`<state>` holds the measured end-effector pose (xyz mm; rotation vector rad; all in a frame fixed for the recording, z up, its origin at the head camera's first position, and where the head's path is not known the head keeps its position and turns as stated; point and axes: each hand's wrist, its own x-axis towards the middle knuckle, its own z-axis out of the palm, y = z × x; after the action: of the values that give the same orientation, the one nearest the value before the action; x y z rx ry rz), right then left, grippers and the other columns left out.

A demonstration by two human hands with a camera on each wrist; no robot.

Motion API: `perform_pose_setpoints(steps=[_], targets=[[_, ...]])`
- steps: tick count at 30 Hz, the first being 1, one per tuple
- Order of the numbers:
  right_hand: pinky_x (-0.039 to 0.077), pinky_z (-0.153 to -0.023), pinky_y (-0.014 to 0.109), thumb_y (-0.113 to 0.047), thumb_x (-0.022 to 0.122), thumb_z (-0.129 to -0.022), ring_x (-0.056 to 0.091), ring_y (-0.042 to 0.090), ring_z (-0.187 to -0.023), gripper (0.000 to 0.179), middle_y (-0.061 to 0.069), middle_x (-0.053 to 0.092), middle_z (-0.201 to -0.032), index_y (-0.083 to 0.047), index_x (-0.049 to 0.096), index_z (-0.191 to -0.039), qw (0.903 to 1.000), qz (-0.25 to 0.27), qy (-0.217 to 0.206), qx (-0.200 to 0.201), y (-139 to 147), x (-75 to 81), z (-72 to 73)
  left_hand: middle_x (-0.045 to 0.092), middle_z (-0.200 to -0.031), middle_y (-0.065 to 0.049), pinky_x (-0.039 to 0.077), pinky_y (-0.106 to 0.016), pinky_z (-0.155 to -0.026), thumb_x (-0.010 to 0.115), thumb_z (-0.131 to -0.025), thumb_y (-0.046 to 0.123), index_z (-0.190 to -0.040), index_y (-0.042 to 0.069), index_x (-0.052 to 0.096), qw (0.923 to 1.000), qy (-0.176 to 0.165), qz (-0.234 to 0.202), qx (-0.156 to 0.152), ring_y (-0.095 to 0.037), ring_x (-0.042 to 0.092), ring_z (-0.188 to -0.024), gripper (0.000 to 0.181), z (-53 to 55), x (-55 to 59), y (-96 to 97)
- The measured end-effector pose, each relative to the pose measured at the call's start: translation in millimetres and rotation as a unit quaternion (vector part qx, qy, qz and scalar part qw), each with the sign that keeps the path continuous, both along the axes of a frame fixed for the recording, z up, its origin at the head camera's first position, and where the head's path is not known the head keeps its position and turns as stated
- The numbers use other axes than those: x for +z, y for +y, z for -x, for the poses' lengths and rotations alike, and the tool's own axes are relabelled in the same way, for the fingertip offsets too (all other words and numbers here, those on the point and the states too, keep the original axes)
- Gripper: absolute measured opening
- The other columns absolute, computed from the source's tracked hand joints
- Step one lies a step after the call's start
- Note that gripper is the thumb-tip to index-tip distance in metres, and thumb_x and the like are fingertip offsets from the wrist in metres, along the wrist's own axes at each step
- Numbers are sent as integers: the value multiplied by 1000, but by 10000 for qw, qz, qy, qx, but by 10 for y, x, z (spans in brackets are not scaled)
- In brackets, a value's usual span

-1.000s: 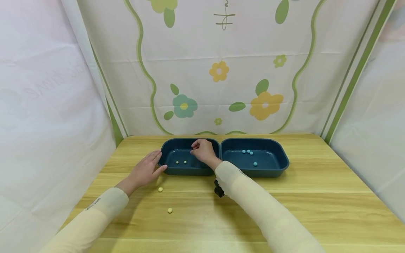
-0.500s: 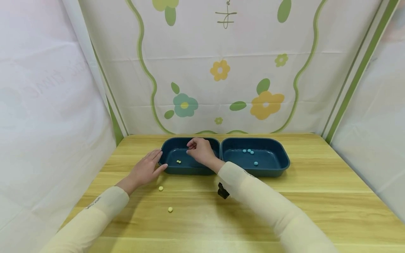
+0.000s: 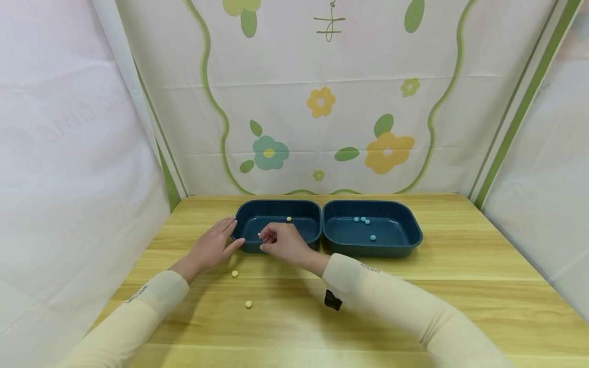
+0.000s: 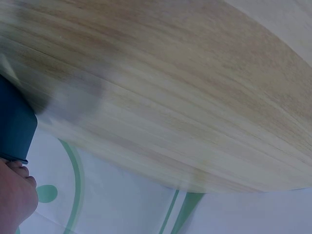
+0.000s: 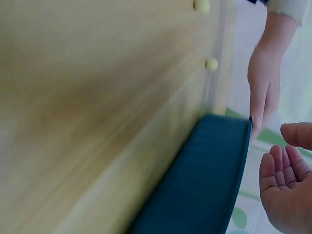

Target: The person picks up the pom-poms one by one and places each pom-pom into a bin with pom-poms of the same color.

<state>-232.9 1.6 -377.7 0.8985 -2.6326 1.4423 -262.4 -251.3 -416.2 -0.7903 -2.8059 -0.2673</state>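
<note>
My left hand [image 3: 210, 247] rests against the left end of the left blue tray [image 3: 278, 204], fingers straight along the rim and thumb at the front corner. My right hand [image 3: 286, 244] hovers over that tray's front edge, fingers loosely bent. In the right wrist view, the thumb [image 5: 298, 135] stands apart from the fingers, with nothing between them. One small yellow ball [image 3: 289, 219] lies toward the back of the left tray. Another yellow ball [image 3: 259, 234] shows just beside my right fingertips, partly hidden by them.
Two yellow balls, a farther one [image 3: 235, 274] and a nearer one [image 3: 248, 304], lie on the wooden table [image 3: 285, 327] before the left tray. Beside it stands a matching right tray [image 3: 391, 252] with several blue balls [image 3: 373, 237]. A printed cloth [image 3: 303, 66] hangs behind.
My right hand has moved from inside the left tray toward its front edge, uncovering a yellow ball at the back. Two yellow balls in the tray drew together earlier. My left hand stays put.
</note>
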Motion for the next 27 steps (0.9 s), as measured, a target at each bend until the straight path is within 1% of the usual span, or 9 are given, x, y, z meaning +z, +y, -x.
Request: perform_pose_setpoints(steps=[3,8,11,14,17,19,22,27], targets=[[52,-69,20,-2,75,-85,60,7,-74,12,2,67,-87,-8,68,-92,9998,59,-37,209,-32,-31,-80,36,-148,-27,24,-51,-112,49,-100,45,-142,-12,39,10000,26,-15,-9,-40,30,-139,71,-3,0,-2],[51,-68,18,-2,75,-84,59,4,-72,13,-5,64,-81,-9,68,-92,9986,-22,-187,497,-103,-100,-198,36,-148,-27,25,-51,-112,52,-100,43,-142,-12,39,10000,57,-35,-17,-40,31,-138,70,-9,-2,0],[51,-69,17,-1,75,-84,57,4,-71,12,-4,64,-81,-7,68,-92,9976,-95,-221,650,-143,-150,-251,37,-148,-27,25,-51,-112,52,-100,42,-141,-12,40,10000,71,-26,2,-40,31,-138,70,-10,-8,1],[50,-69,17,-1,75,-84,57,4,-72,13,0,65,-83,-4,68,-94,9963,-165,-277,795,-177,-196,-295,37,-148,-27,25,-51,-112,52,-100,43,-142,-12,40,10000,80,-43,13,-40,31,-138,70,-11,-13,4],[50,-69,16,-2,75,-84,56,2,-72,14,1,65,-85,-1,68,-96,9948,-255,-348,922,-208,-234,-337,37,-148,-27,25,-52,-112,51,-100,44,-142,-12,40,9999,90,-54,9,-40,31,-138,70,-13,-16,5],[49,-69,15,-4,76,-84,56,1,-72,15,-3,64,-83,-2,69,-96,9939,-349,-366,982,-227,-257,-363,37,-148,-26,25,-51,-112,51,-100,44,-142,-11,40,9999,87,-54,12,-39,31,-138,70,-16,-14,6],[49,-69,14,-4,76,-83,56,1,-72,15,-5,64,-82,-2,69,-96,9925,-415,-373,1089,-253,-282,-396,37,-148,-26,24,-51,-112,51,-100,44,-142,-11,40,9999,103,-38,9,-39,31,-138,70,-18,-12,6],[49,-70,13,-5,77,-83,56,0,-73,16,0,67,-86,-3,69,-97,9909,-481,-408,1193,-274,-306,-439,37,-148,-26,25,-51,-112,52,-100,43,-141,-12,40,9998,185,-84,-38,-40,32,-138,70,-14,-11,8]])
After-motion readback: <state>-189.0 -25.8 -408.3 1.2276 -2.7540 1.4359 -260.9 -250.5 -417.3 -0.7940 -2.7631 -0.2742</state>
